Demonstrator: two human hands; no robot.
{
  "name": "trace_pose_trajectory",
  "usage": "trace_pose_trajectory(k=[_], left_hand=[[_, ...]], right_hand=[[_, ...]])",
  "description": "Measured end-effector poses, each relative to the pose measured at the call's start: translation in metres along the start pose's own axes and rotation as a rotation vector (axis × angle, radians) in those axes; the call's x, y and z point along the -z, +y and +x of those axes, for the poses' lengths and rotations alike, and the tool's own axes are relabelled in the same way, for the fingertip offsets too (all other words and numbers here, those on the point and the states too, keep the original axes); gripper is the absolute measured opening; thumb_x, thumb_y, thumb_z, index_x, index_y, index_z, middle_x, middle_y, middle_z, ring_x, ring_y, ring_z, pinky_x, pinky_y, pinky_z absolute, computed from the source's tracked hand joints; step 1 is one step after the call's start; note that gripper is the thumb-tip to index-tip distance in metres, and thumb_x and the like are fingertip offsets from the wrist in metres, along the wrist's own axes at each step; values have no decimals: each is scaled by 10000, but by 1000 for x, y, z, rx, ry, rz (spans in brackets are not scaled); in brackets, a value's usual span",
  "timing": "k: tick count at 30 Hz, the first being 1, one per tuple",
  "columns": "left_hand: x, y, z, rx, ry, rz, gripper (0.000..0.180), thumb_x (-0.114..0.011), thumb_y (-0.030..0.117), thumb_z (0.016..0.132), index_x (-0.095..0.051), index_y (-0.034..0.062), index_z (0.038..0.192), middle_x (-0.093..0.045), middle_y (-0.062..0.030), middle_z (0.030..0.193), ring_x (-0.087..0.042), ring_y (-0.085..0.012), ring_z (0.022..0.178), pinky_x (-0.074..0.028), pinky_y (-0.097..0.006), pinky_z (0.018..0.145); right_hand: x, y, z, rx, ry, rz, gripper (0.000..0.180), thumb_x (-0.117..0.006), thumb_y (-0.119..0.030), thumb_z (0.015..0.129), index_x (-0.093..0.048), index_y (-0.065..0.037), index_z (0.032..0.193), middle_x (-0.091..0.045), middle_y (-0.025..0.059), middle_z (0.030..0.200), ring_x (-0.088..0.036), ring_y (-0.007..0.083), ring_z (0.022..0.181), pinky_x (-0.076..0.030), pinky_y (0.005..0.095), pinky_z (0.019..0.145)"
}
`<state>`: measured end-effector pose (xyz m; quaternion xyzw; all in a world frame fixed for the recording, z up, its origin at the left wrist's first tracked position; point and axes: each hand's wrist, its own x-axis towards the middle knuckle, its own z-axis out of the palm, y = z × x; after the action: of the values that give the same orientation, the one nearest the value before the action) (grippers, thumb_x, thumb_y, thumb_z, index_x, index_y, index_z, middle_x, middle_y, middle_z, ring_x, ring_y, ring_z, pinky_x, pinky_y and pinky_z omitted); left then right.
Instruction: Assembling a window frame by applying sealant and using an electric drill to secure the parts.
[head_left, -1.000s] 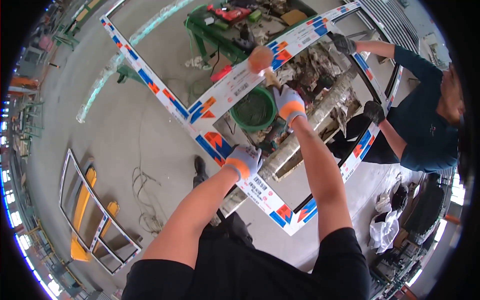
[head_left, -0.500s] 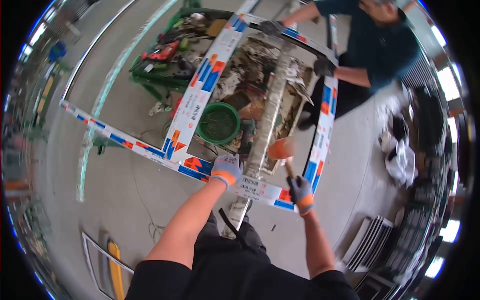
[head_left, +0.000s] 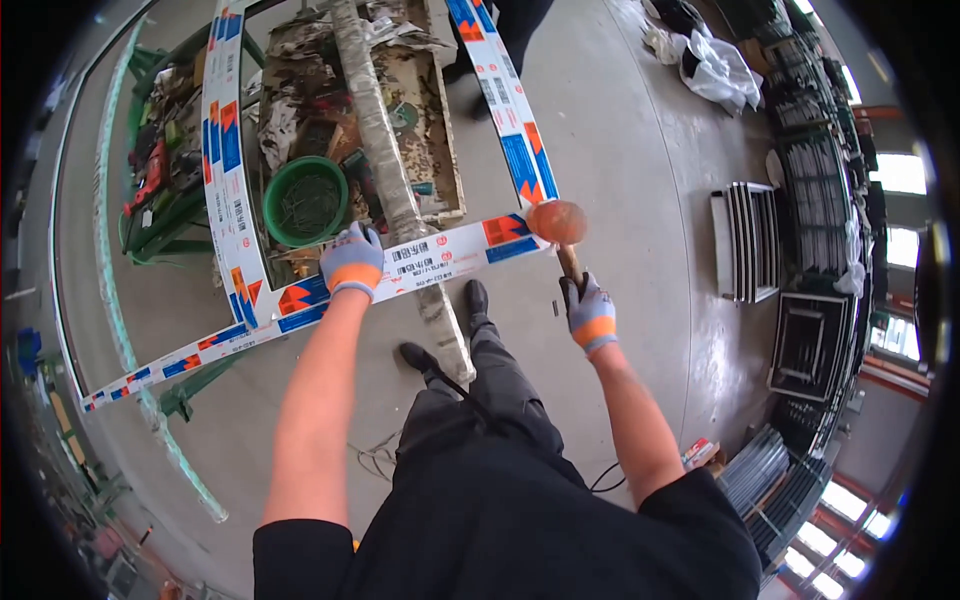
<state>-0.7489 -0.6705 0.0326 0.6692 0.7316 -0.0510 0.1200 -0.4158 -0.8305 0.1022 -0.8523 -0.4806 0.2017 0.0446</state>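
Mallet (head_left: 557, 222) moved from middle bar, a second ago, then opening near right corner, to that corner of the frame (head_left: 440, 254); contact unclear. Right hand (head_left: 590, 312) gone with it, from over the opening to just outside the frame. View swung right: co-worker down to dark legs (head_left: 517, 30) at top edge, yellow piece lower left gone, grey bar bundle (head_left: 762, 482) come in lower right

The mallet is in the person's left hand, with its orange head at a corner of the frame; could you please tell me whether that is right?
Not quite: in the head view, the mallet is in the person's right hand, not the left hand. Its orange head is at a corner of the frame, as you say.
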Motion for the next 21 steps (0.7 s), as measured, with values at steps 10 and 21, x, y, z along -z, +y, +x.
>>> trace_pose_trajectory(k=[10, 21], left_hand=[[-5, -14, -5, 46, 30, -27, 424, -451, 367, 918, -631, 72, 1164, -677, -152, 1080, -642, -285, 1007, -489, -404, 880], [-13, -15, 4, 51, 89, -6, 389, -487, 344, 904, -627, 85, 1158, -681, -121, 1060, -641, -276, 993, -489, -406, 873]], right_hand=[[27, -18, 67, 34, -154, 328, 414, -592, -444, 898, -632, -33, 860, -625, 167, 645, -630, 354, 617, -475, 439, 573], [35, -87, 202, 289, 0, -14, 322, -483, -343, 944, -567, -41, 1016, -652, 248, 857, -623, 446, 783, -488, 517, 676]])
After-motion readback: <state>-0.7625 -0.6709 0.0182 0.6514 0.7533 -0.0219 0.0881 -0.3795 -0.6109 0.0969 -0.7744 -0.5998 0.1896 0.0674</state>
